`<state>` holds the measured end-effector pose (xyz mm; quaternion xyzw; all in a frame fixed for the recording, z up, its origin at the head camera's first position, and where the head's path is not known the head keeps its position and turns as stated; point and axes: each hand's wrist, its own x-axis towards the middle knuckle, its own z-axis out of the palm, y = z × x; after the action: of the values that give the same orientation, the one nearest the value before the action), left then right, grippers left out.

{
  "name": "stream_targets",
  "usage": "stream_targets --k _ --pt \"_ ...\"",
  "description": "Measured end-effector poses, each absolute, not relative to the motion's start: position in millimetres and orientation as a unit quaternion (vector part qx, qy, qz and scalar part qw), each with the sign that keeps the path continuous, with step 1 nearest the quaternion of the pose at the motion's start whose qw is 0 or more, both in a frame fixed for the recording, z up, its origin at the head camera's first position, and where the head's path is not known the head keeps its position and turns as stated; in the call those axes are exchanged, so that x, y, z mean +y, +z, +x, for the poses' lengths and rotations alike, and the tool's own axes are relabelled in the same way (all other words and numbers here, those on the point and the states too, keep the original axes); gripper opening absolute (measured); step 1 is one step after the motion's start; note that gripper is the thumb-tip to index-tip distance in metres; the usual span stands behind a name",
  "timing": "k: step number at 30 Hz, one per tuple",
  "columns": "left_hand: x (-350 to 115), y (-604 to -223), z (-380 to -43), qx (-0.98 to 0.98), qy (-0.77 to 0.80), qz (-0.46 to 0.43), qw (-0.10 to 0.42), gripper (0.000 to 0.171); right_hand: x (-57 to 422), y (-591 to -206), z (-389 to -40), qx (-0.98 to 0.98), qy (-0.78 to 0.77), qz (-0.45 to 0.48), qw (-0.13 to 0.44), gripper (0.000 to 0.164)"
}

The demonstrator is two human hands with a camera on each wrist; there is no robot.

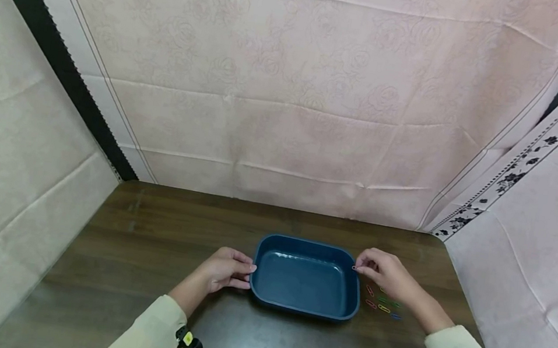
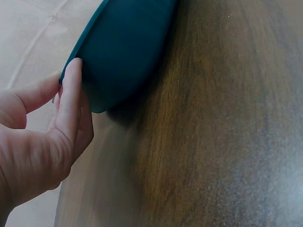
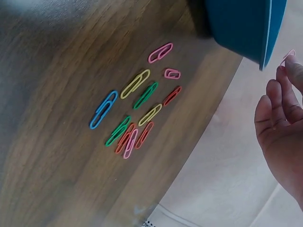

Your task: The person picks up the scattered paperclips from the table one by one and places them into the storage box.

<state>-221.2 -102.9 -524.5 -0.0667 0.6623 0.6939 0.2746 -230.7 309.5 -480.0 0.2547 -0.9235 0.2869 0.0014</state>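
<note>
A blue rectangular plastic tray (image 1: 304,283) stands on the wooden table. My left hand (image 1: 228,268) pinches its left rim, thumb on the rim and fingers against the outer wall. At the tray's right rim is my right hand (image 1: 384,270), which holds a pink paper clip (image 3: 287,56) between thumb and fingertips. Below that hand, several coloured paper clips lie loose on the table, among them a blue paper clip (image 3: 103,109), a yellow paper clip (image 3: 135,84) and a green paper clip (image 3: 145,95). Inside the tray, only its smooth bottom shows.
The brown table (image 1: 166,224) ends at the back against a pale cloth (image 1: 287,110) hanging like a wall. More cloth stands along the left side (image 1: 18,181) and the right side (image 1: 540,243).
</note>
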Motion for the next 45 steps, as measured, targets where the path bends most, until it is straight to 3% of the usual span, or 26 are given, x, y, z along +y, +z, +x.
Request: stream_targets --k 10,45 --pt "-103 -524 -221 0.663 0.694 -0.064 0.272 0.035 298 -478 -234 -0.917 0.286 0.277 -0.017 0.004" --pt "-103 -522 -221 0.665 0.691 -0.068 0.275 0.032 247 -469 -240 -0.9 0.272 0.331 -0.084 0.008"
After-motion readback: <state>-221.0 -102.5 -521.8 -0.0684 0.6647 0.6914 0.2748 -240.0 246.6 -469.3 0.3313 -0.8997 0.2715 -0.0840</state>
